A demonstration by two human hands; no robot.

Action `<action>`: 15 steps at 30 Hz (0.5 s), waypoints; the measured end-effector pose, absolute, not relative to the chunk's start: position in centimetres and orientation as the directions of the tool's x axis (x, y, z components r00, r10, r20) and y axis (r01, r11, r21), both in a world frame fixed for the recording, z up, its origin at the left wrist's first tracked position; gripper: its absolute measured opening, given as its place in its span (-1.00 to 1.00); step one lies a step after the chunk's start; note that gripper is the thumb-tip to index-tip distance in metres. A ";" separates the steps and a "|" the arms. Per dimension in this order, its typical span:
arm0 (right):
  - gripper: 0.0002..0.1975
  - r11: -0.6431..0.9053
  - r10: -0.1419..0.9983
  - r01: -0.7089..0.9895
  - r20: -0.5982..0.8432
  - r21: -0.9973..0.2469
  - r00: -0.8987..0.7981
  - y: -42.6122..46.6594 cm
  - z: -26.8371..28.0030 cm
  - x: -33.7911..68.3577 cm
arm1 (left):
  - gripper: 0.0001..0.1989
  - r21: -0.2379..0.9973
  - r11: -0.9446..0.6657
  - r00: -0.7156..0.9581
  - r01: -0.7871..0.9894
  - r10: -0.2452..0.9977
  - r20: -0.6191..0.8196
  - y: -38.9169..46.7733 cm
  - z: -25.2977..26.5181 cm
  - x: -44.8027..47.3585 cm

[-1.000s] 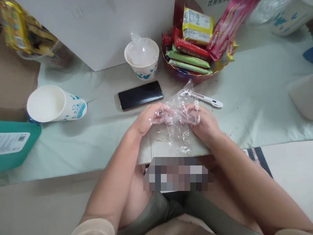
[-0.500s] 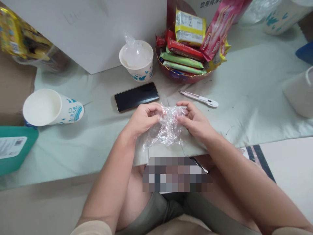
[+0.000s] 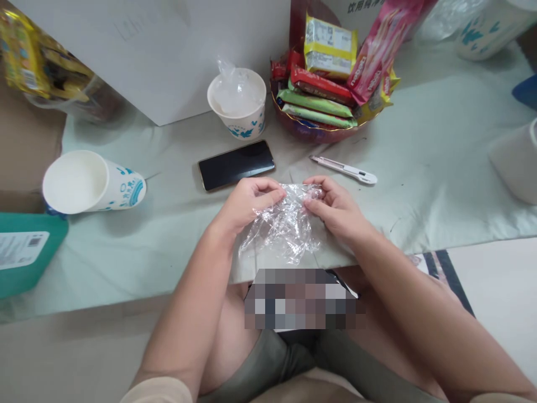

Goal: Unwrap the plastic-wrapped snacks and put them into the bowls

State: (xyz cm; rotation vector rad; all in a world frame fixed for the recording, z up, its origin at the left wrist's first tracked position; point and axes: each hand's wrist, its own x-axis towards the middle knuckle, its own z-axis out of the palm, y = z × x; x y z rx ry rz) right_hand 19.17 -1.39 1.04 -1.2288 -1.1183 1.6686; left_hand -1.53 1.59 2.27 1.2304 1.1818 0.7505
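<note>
Crinkled clear plastic film (image 3: 285, 224), perhaps a thin bag, hangs between my two hands near the table's front edge. My left hand (image 3: 255, 204) pinches its upper left side between thumb and fingers. On the upper right side, my right hand (image 3: 333, 204) grips the film the same way. Just beyond my left hand lies a black phone (image 3: 236, 165), screen up. A white utility knife (image 3: 344, 169) rests beyond my right hand, touching neither hand.
Behind the phone stands a paper cup (image 3: 243, 126) with clear plastic in it. A bowl (image 3: 325, 133) of wrapped snacks is beside it. Another paper cup (image 3: 94, 182) lies tipped at left, above a green package (image 3: 46, 252). A white box (image 3: 168, 56) stands at the back.
The film has spread and hangs a little lower toward the table's front edge. Both hands keep their grip at nearly the same place; the whole view has shifted slightly.
</note>
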 end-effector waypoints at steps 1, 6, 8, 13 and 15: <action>-0.63 -0.319 0.925 -0.073 -0.293 -0.945 -0.242 -1.4 1.1 19.2 | -0.79 0.960 0.236 0.278 0.150 0.922 -0.270 1.6 2.3 -1.5; -0.66 -0.314 0.927 -0.073 -0.289 -0.947 -0.237 -1.5 1.1 19.1 | -0.78 0.957 0.252 0.299 0.145 0.911 -0.285 1.6 2.3 -1.7; -0.67 -0.304 0.930 -0.068 -0.281 -0.950 -0.238 -1.5 1.2 19.1 | -0.78 0.953 0.261 0.294 0.152 0.909 -0.296 1.6 2.2 -1.7; -0.70 -0.280 0.933 -0.021 -0.267 -0.960 -0.241 -1.5 1.2 19.1 | -0.76 0.949 0.251 0.287 0.188 0.911 -0.298 1.4 2.3 -1.8; -0.70 -0.268 0.937 -0.011 -0.258 -0.963 -0.236 -1.5 1.2 19.1 | -0.75 0.946 0.259 0.294 0.196 0.905 -0.308 1.4 2.2 -1.9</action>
